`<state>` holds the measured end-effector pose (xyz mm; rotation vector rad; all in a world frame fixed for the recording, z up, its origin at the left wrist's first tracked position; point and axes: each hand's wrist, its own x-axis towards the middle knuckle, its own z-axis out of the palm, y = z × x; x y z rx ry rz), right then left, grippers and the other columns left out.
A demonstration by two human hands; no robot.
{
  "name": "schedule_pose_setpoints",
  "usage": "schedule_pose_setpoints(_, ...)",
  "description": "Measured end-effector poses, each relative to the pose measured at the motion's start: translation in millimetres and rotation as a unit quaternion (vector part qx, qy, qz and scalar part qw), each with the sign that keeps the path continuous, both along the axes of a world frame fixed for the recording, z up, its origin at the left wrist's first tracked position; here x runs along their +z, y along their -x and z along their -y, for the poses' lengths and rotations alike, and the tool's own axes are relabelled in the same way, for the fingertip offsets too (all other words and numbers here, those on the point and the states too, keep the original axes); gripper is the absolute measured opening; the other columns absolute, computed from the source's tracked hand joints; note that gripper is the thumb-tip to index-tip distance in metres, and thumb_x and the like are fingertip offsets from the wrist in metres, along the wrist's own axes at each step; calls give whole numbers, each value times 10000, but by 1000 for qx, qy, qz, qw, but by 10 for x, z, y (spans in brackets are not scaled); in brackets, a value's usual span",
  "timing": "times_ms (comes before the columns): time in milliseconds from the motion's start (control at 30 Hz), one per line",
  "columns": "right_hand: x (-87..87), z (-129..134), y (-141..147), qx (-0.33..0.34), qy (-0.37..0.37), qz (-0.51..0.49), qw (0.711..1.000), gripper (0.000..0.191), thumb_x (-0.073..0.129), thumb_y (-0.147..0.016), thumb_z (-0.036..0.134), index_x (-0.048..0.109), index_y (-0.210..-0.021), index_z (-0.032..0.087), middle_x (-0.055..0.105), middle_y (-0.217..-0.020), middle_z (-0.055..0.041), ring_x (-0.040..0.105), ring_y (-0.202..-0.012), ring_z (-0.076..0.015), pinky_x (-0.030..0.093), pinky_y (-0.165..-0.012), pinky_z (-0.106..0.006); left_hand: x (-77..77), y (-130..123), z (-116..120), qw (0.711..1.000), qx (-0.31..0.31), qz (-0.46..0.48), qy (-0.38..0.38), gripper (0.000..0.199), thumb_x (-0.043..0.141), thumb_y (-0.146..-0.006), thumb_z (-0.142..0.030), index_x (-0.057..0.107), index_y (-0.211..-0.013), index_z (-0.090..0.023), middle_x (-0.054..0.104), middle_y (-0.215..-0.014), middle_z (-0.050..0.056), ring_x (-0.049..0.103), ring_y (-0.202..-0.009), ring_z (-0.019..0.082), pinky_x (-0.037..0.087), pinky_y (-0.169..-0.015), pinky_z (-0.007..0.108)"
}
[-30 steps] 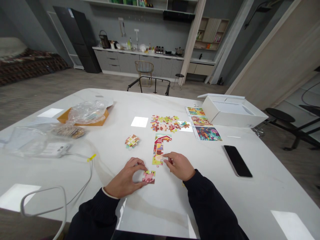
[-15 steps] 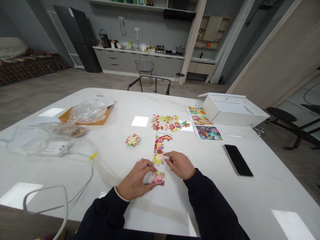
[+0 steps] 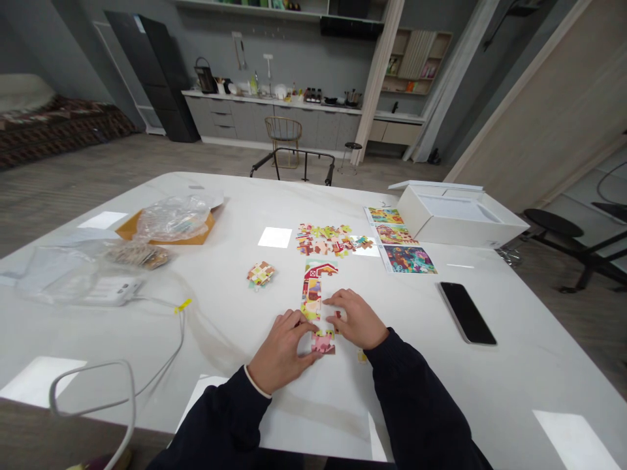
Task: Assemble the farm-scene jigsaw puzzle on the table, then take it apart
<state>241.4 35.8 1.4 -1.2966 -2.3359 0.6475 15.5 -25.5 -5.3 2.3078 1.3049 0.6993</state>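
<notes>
Clear plastic wrapping (image 3: 171, 219) lies well to the left of our grip, beyond it. Nearer, to its far left, we see a small heap of puzzle pieces (image 3: 261, 274), stacked and unjoined. Our left hand (image 3: 280, 347) pinches a pink section (image 3: 323, 344) by its left side, thumb at the near corner and forefinger at the far one, flat on the table (image 3: 313, 408). Just beyond that grip stands a joined strip (image 3: 312, 290) with a red barn roof; our fingers cover its near end, so we cannot tell whether the two touch. We judge the joining only partly done: the strip holds its left column and top, while its right side gapes. Farther beyond, a cluster of loose pieces (image 3: 321, 240) waits unplaced. Right of the grip, our right hand (image 3: 360, 320) curls beside a dark red bit (image 3: 337, 314); we cannot tell whether it is pinched or merely covered. A yellowish piece (image 3: 362, 356) sits by the right cuff, and picture sheets (image 3: 409, 259) lie farther right.

Against the frame from a second ago, the pink section and our left hand are farther right, the dark red bit now shows, and the heap and cluster stay put.
</notes>
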Motion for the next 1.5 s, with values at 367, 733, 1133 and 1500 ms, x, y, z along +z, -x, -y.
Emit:
schedule_pose_setpoints(367, -6, -66, -170, -28, 62, -7, 998, 278, 753, -844, 168, 754, -1121, 194, 650, -940, -46, 625, -849, -191, 506, -859, -344, -36, -34, -3, 999, 13, 5, 32, 371, 832, -808, -418, 710, -1129, -276, 631, -1037, 51, 563, -1016, 266, 431, -875, 438)
schedule_pose_setpoints(733, -8, -137, -450, -78, 78, -21, 994, 325, 822, -724, 162, 772, -1042, 206, 671, -884, -13, 588, -754, -163, 506, -764, -313, -31, -13, 5, 999, 9, 13, 40, 396, 871, -769, -389, 715, -1114, -273, 627, -1025, 50, 562, -1011, 268, 435, -879, 435)
schedule_pose_setpoints(1133, -169, -227, -448, -93, 43, -51, 993, 186, 848, -729, 232, 787, -903, 209, 677, -817, -20, 586, -700, -164, 519, -717, -318, -66, -9, -3, 999, 1, 15, 36, 399, 874, -767, -373, 713, -1119, -274, 640, -1034, 46, 578, -1020, 264, 439, -899, 431)
schedule_pose_setpoints(1500, -113, 897, -657, 12, -86, -74, 993, 288, 672, -956, 268, 745, -1234, 286, 685, -1361, -87, 643, -1257, -287, 578, -1026, -455, -65, 11, -7, 999, -2, 31, 37, 490, 884, -755, -394, 677, -1177, -257, 653, -1041, 49, 577, -1016, 264, 431, -893, 424)
